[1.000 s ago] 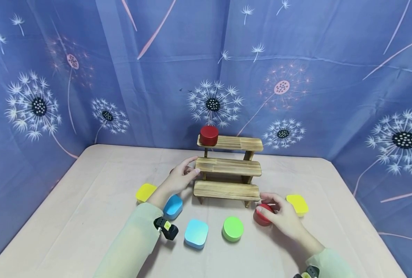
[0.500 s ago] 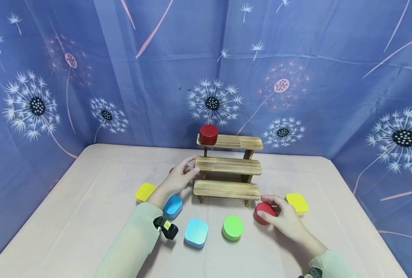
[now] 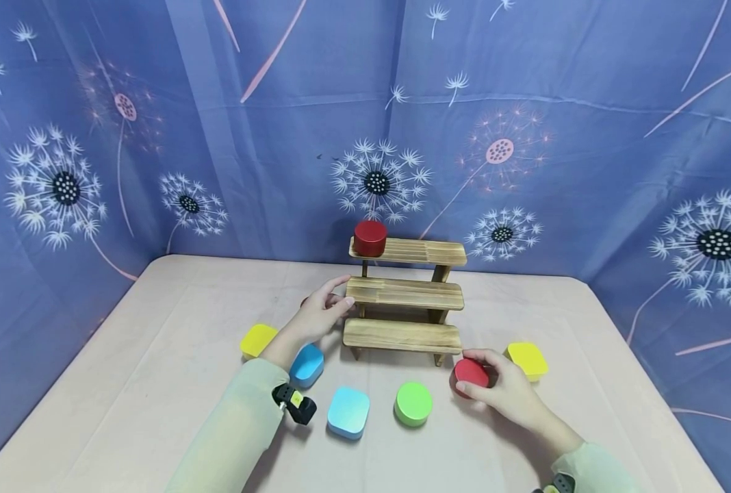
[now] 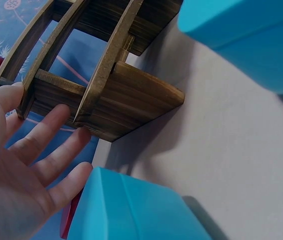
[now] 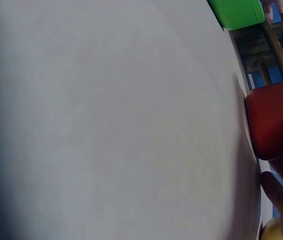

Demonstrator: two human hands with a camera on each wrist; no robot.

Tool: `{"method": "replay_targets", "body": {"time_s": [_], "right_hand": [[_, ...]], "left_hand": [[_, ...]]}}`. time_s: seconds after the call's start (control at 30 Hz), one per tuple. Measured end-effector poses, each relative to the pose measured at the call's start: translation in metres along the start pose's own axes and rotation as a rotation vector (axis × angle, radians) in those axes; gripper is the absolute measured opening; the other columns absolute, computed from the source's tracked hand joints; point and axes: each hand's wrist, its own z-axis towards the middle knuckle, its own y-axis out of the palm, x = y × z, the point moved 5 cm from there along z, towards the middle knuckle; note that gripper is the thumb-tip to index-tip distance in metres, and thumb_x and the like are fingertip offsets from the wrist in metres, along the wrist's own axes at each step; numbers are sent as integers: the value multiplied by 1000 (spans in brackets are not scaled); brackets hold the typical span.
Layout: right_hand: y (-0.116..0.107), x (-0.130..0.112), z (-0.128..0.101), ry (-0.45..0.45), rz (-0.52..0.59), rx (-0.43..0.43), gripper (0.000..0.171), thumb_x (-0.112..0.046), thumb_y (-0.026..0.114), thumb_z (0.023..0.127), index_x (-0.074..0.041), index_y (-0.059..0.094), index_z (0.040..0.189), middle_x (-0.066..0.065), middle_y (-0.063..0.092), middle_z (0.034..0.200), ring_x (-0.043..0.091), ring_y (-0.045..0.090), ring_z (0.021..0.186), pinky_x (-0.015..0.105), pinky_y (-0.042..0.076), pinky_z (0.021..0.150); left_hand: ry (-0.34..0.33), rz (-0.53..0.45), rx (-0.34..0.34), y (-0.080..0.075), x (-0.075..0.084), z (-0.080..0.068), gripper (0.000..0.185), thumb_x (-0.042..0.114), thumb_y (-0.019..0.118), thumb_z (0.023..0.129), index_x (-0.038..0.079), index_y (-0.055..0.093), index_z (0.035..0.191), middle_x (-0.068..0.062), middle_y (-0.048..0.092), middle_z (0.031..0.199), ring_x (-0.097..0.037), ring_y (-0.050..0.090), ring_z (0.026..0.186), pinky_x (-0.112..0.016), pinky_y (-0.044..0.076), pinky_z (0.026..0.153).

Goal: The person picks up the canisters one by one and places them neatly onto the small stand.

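Observation:
A three-tier wooden display stand (image 3: pixel 405 294) stands at the middle of the table. My left hand (image 3: pixel 317 313) holds the left end of its middle shelf, thumb at the front edge and forefinger at the back. In the left wrist view the other fingers spread loosely beneath that end. My right hand (image 3: pixel 506 385) grips a round red tin (image 3: pixel 470 376) off the stand's front right corner, thumb on the near side and fingers round the far side. Another round red tin (image 3: pixel 370 238) sits at the left end of the top shelf. A third red piece (image 4: pixel 70 218) is mostly hidden behind my left hand.
In front of the stand are a round green tin (image 3: pixel 413 404) and a light blue square tin (image 3: pixel 348 413). A blue tin (image 3: pixel 307 367) and a yellow tin (image 3: pixel 257 341) lie by my left forearm. Another yellow tin (image 3: pixel 527 361) is beyond my right hand. Blue curtains (image 3: pixel 267 171) hang behind.
My right thumb has slid lower on the red tin, from near its top to its near side. The left hand keeps its place at the shelf end.

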Motion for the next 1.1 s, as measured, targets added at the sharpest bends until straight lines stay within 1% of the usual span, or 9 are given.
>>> {"method": "replay_targets", "body": {"time_s": [0.13, 0.2, 0.37, 0.63, 0.87, 0.97, 1.1], "right_hand": [[0, -1, -1, 8, 14, -9, 54, -27, 81, 74, -11, 60, 121, 3, 65, 109, 2, 56, 94, 20, 48, 80], [0, -1, -1, 11, 8, -12, 55, -29, 81, 74, -12, 60, 121, 2, 65, 108, 3, 55, 94, 20, 48, 80], [1, 1, -2, 12, -7, -27, 58, -31, 82, 73, -13, 59, 122, 1, 65, 106, 6, 55, 93, 21, 47, 81], [0, 2, -1, -8, -24, -36, 65, -30, 85, 68, -16, 57, 124, -4, 64, 106, 4, 56, 93, 22, 47, 80], [1, -1, -2, -34, -6, -58, 65, -28, 85, 68, -14, 56, 125, 1, 64, 109, 7, 57, 95, 22, 48, 81], [1, -2, -2, -33, 6, -64, 64, -27, 85, 69, -13, 57, 125, 1, 64, 109, 6, 57, 94, 22, 48, 80], [1, 0, -2, -23, -9, -61, 63, -29, 84, 69, -13, 57, 124, 1, 65, 108, 5, 56, 94, 22, 48, 80]], "left_hand": [[8, 0, 0, 0, 1, -1, 54, 24, 53, 97, 23, 33, 147, -19, 66, 111, -31, 64, 96, -48, 51, 83], [15, 0, -3, 0, 1, -1, 54, 24, 53, 97, 22, 32, 147, -20, 66, 111, -32, 64, 96, -48, 51, 83], [10, -12, -6, 0, 1, 0, 54, 24, 53, 97, 23, 33, 147, -21, 66, 112, -35, 63, 100, -50, 50, 85], [6, 5, -4, -1, -1, 1, 53, 25, 52, 97, 24, 34, 146, -16, 67, 109, -31, 63, 96, -48, 50, 84], [5, 5, 1, 0, -1, 1, 53, 24, 53, 97, 24, 34, 146, -16, 67, 109, -31, 64, 97, -49, 50, 86], [3, 5, 7, 0, 0, 1, 53, 24, 53, 97, 23, 34, 146, -15, 67, 108, -28, 64, 96, -48, 50, 86], [5, 6, 13, 0, 0, 1, 53, 23, 53, 97, 20, 34, 146, -15, 68, 107, -25, 65, 93, -48, 51, 85]]}}
